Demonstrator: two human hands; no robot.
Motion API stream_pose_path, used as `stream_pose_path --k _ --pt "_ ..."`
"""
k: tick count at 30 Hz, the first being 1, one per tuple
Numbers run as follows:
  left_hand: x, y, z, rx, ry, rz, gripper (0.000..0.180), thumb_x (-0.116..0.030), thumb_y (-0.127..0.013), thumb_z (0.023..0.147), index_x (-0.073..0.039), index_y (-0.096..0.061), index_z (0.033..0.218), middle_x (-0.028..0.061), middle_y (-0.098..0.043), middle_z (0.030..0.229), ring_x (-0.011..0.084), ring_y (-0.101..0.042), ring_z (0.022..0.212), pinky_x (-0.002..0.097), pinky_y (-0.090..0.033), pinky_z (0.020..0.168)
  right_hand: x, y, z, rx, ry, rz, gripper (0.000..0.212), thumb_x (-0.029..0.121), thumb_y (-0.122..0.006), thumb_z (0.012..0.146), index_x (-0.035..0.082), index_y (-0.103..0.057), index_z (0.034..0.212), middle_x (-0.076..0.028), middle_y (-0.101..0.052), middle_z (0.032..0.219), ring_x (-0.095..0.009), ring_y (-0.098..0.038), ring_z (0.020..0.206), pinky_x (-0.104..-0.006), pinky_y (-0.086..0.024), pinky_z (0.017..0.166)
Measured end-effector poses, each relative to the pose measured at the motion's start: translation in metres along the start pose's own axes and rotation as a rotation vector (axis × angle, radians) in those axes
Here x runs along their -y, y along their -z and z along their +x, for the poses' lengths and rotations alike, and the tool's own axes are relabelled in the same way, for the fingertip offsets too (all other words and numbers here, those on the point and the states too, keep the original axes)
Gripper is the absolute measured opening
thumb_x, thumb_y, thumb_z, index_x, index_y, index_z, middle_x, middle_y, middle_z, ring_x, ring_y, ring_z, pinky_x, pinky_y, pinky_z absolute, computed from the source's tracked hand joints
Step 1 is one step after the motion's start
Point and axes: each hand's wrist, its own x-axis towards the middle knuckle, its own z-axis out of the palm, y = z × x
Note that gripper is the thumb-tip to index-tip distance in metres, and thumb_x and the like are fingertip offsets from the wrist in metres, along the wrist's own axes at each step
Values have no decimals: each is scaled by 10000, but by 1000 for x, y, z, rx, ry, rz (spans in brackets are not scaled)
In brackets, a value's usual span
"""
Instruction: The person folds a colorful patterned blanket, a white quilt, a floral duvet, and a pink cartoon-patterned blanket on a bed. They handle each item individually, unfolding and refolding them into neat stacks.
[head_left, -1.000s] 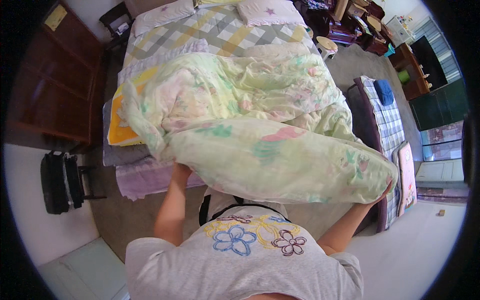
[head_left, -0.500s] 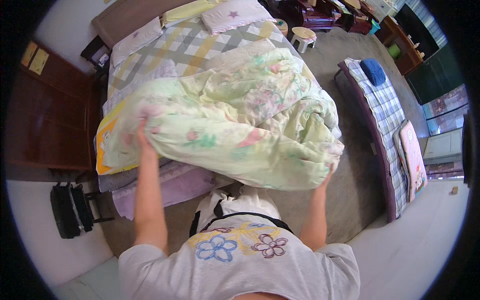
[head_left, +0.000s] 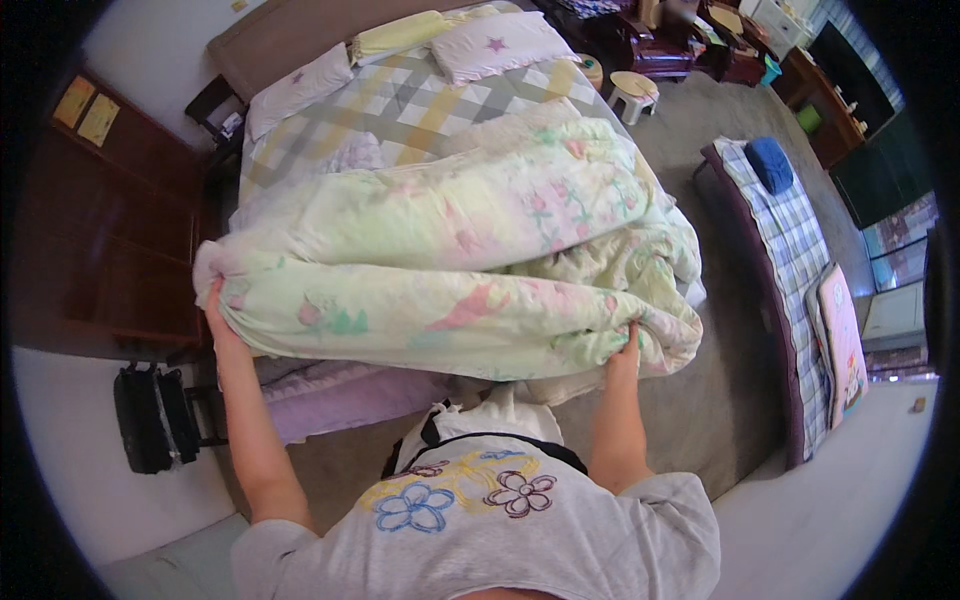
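A pale green floral quilt (head_left: 400,305) lies bunched across the foot of the bed, its near edge stretched between my two hands. At its left corner my left hand (head_left: 216,297) is closed round the cloth, fingers partly tucked under it. Near the right end my right hand (head_left: 626,347) grips the quilt's edge, the cloth gathered in creases there. Farther back the quilt folds over itself. A checked yellow, grey and white sheet (head_left: 400,105) covers the mattress beyond it. Lilac bedding (head_left: 350,405) hangs at the bed's foot below the quilt.
White pillows (head_left: 500,48) and a yellow folded cloth (head_left: 398,38) lie by the headboard. To the right stands a narrow cot (head_left: 785,235) with a blue bundle and pink folded pad. A stool (head_left: 634,92) stands beyond the bed; a dark wardrobe (head_left: 120,220) is at left.
My left hand has moved left and outward with its quilt corner, pulling the near edge straighter. My right hand has shifted slightly left. The quilt now covers the yellow-orange cloth at the left.
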Motion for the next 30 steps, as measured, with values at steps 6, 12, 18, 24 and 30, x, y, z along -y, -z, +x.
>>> stream_pose_path --k 6,12,18,24,30 --pt "41 49 11 10 127 67 459 -298 -574 800 -51 -517 1183 105 -570 1136 277 -560 1010 412 -455 872 5 2 -12 -18 90 35 493 371 -445 857 98 -449 1268 -113 -487 1271 -332 -451 1166 -498 -344 994" --pt "137 -7 6 -17 599 229 425 -291 -614 777 -52 -554 1123 114 -598 1074 271 -588 957 421 -483 831 12 14 9 -10 75 -99 544 470 -523 818 126 -482 1238 -71 -518 1238 -295 -490 1121 -445 -393 954" --pt "248 -15 22 6 743 50 390 -291 -558 828 -56 -554 1139 120 -591 1107 274 -582 983 414 -470 869 -1 -28 -1 181 26 -56 600 442 -564 810 126 -422 1301 -74 -466 1300 -294 -434 1184 -448 -337 1004" --pt "210 -45 98 429 642 7 383 -293 -430 864 -52 -559 1134 119 -600 1090 255 -584 975 364 -475 867 48 -114 9 183 157 -509 544 281 -598 824 61 -420 1288 -108 -485 1268 -290 -470 1143 -437 -385 967" --pt "-1 -185 104 170 -63 -54 421 -360 -546 808 -81 -557 1123 90 -609 1039 249 -578 946 379 -454 876 125 -352 1 409 519 -632 544 333 -633 802 121 -456 1270 -67 -511 1224 -260 -484 1104 -424 -411 920"
